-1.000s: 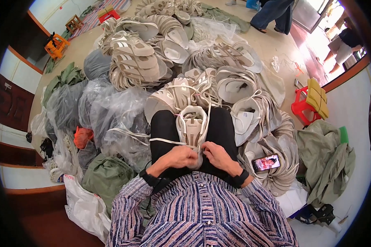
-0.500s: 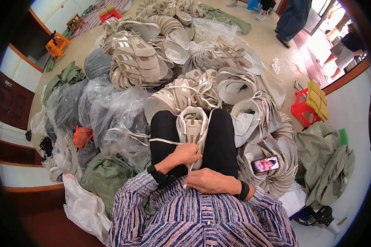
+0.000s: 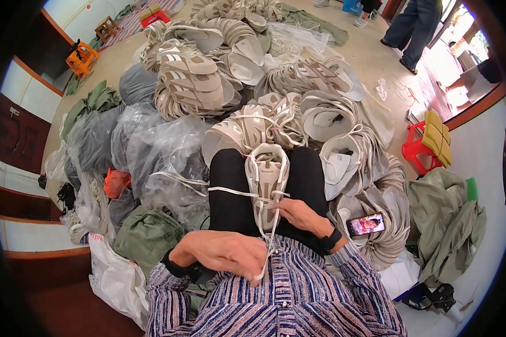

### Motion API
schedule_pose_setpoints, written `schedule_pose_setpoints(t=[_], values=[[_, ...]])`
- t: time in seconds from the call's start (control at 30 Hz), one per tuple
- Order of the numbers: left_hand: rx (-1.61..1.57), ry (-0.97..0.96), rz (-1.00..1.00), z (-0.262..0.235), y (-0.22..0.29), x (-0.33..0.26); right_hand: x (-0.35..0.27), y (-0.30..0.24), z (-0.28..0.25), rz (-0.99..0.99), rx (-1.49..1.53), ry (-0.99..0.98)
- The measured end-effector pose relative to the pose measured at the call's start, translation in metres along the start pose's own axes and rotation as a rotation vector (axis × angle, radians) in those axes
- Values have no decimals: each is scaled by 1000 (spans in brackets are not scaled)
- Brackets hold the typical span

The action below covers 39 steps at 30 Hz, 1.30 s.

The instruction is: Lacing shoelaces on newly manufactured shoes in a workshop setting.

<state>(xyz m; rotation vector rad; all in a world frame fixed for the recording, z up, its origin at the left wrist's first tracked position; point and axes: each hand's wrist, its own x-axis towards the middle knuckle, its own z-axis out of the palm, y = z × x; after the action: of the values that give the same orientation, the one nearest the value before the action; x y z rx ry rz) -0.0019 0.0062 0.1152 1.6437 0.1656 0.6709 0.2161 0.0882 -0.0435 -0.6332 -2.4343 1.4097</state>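
A beige and cream shoe upper (image 3: pixel 266 168) with brown panels lies between my thighs, its opening facing away from me. A flat cream shoelace (image 3: pixel 271 238) runs from its eyelets toward my body, and another length stretches left across my thigh. My left hand (image 3: pixel 225 251) is closed near my belly, pinching the lace by its end. My right hand (image 3: pixel 303 217) is at the right side of the upper, thumb and fingers pinched on the lace where it crosses the eyelets.
Stacks of nested shoe uppers (image 3: pixel 191 78) pile up ahead. A phone (image 3: pixel 366 224) lies on a ring of uppers at right. Plastic-wrapped bundles (image 3: pixel 166 140) and a green cloth sack (image 3: pixel 148 238) lie left. A red stool (image 3: pixel 418 149) stands right; a person (image 3: pixel 413 33) is near the doorway.
My left hand has moved from the upper back toward my belly, drawing the lace along. My right hand has gone forward to the eyelets. The person near the doorway has shifted stance.
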Motion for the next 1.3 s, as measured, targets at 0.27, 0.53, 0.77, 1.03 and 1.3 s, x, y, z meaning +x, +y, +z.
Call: schedule_pose_setpoints(t=[0.27,0.53,0.77,1.03,1.3], values=[[-226,-85,517,-27,58,-34,-34,-96,-46,-20,468,-610],[-196,770,632,-38,91,-93,5,-21,-3,385,160,83],[160,1337,255,-39,76,-200,50,-6,29,114,-144,44],[1311,1762,-824,-4,-55,-307,61,16,52,-81,-369,-29],[239,1370,-658,-2,-71,-88,73,32,48,69,-148,-126]])
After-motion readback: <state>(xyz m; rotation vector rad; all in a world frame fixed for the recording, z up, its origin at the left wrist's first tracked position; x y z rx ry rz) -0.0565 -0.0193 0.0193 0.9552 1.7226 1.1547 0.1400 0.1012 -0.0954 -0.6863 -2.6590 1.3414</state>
